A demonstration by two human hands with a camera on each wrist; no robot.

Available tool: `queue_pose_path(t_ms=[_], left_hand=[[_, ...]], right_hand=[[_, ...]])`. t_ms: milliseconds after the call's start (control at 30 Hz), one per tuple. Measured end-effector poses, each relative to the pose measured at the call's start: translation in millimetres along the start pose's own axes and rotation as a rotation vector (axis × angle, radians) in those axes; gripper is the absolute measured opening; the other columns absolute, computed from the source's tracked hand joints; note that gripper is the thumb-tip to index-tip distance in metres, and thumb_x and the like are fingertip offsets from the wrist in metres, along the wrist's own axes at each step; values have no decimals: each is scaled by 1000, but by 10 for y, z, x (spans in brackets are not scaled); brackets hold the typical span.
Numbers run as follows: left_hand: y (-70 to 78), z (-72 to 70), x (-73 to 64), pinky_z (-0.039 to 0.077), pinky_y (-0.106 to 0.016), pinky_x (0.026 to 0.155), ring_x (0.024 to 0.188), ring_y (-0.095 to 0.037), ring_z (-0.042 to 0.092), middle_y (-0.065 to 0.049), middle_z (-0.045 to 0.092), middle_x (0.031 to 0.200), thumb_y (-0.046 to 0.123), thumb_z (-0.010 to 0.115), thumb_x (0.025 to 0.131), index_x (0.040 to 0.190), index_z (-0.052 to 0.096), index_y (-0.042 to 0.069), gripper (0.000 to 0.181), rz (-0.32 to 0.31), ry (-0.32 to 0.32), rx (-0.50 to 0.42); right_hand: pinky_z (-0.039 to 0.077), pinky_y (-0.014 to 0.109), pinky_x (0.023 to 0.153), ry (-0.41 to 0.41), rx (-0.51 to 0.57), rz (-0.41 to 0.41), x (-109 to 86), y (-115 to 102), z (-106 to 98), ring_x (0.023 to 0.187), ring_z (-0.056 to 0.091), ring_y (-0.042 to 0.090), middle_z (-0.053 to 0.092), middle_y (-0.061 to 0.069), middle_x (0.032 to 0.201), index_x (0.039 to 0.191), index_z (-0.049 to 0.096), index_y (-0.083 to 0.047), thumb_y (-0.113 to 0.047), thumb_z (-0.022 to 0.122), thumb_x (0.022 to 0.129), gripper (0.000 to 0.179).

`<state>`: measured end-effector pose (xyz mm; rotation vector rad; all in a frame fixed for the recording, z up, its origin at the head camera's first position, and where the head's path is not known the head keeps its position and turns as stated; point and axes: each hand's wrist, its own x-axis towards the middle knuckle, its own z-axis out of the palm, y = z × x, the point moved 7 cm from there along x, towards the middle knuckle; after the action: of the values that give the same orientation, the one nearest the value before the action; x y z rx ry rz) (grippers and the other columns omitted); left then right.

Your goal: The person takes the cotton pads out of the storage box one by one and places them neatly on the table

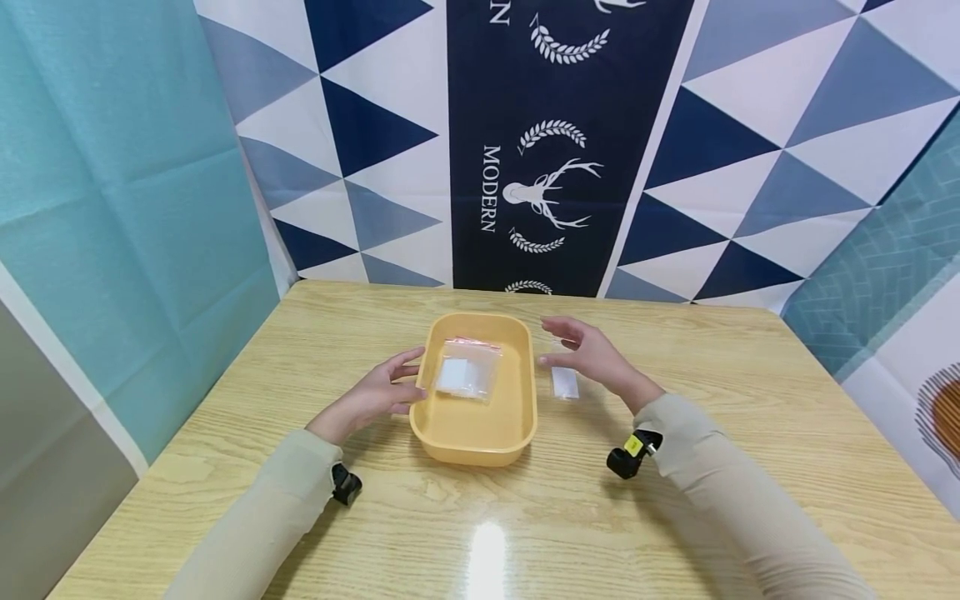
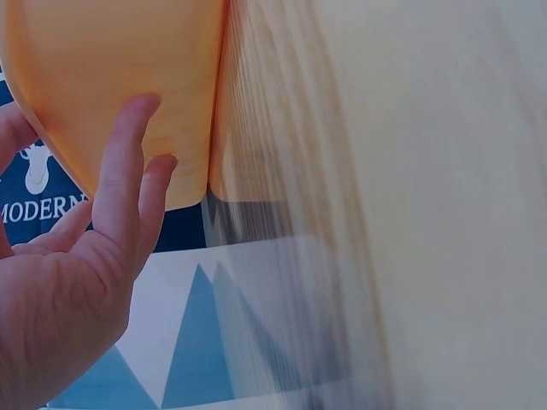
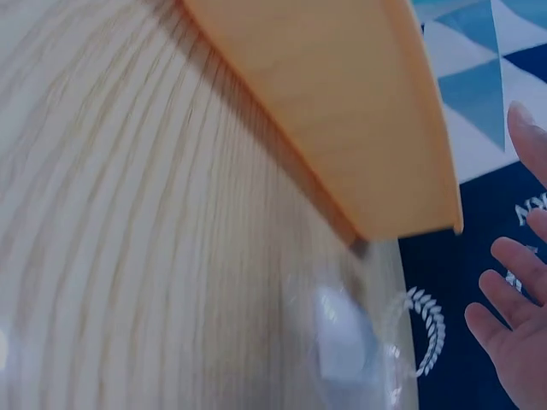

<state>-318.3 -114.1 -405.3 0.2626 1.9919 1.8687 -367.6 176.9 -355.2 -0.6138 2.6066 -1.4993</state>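
A yellow-orange plastic tub (image 1: 480,425) stands on the table, holding a clear zip bag (image 1: 483,371) with a white piece inside and a red strip along its top. My left hand (image 1: 375,396) is at the tub's left side, thumb by the rim. In the left wrist view, the fingers (image 2: 120,179) extend loosely along the outer wall. To the right of the tub, my right hand (image 1: 592,358) is held with fingers spread and nothing between them. Below it on the table lies a second small clear bag (image 1: 565,383) with a white piece, partly hidden by the hand.
The wooden table (image 1: 637,542) carries the tub and both bags. A patterned cloth (image 1: 375,142) with navy and white triangles hangs behind its far edge. A teal cloth (image 1: 127,183) hangs on the left. Black wrist cameras (image 1: 626,458) are strapped to both sleeves.
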Motion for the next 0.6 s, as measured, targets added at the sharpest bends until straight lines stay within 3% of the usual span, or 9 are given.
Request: queue_pose_path(t_ms=[600], left_hand=[[17,2,-11,52,-43,83,114,-39,50,-25,29,142,0,62,85,149,21,13,77,13,-11,1]], right_hand=[[34,44,104,-32,87,-22,215,-452,266,125,42,31,45,15,137,137,45,-5,-13,77,77,69]])
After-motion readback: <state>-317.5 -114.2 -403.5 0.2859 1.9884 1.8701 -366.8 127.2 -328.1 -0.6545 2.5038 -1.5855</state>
